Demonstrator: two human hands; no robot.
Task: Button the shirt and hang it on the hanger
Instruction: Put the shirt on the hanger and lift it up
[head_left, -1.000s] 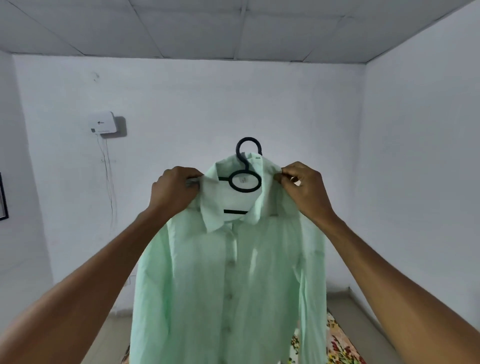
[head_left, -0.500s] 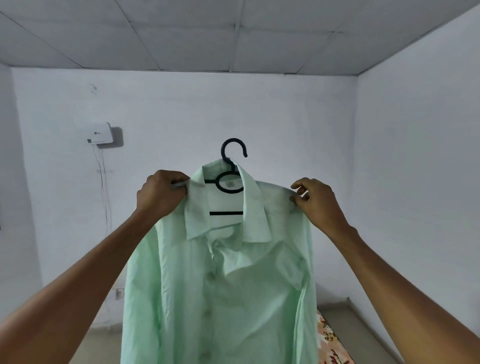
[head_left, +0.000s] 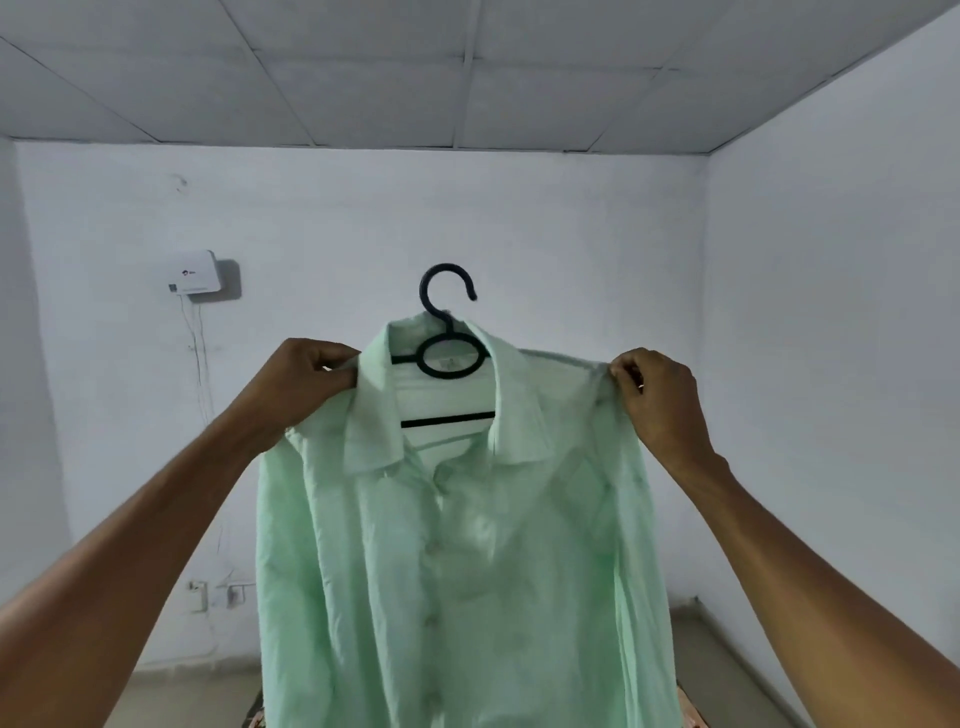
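The 2 hands hold up a pale mint-green cotton shirt with long sleeves (head_left: 467, 561) in front of a white wall (head_left: 363, 218). The left hand (head_left: 301, 387) has its fingers curled tight around the shirt's shoulder, right beside the collar. The right hand (head_left: 657, 400) pinches the cloth at the tip of the other shoulder, with thumb and fingers pressed together on the fabric. Between the 2 grips sits a thin black plastic hanger with a round loop under its hook (head_left: 448, 332). Its hook pokes up above the collar, higher than both hands, and touches nothing. Its flat bar shows inside the open neck, a bit lower than the hands. The shirt's shoulders lie over the hanger's arms, which are hidden under the cloth. Below the grips the shirt hangs straight down, with its front closed and a row of little buttons running down the middle. The collar is folded down, and the top of the neck is open. Both sleeves hang loose under the hands. Far past the left hand, a small white box with thin wires hanging from it (head_left: 196, 278) is stuck on the wall.
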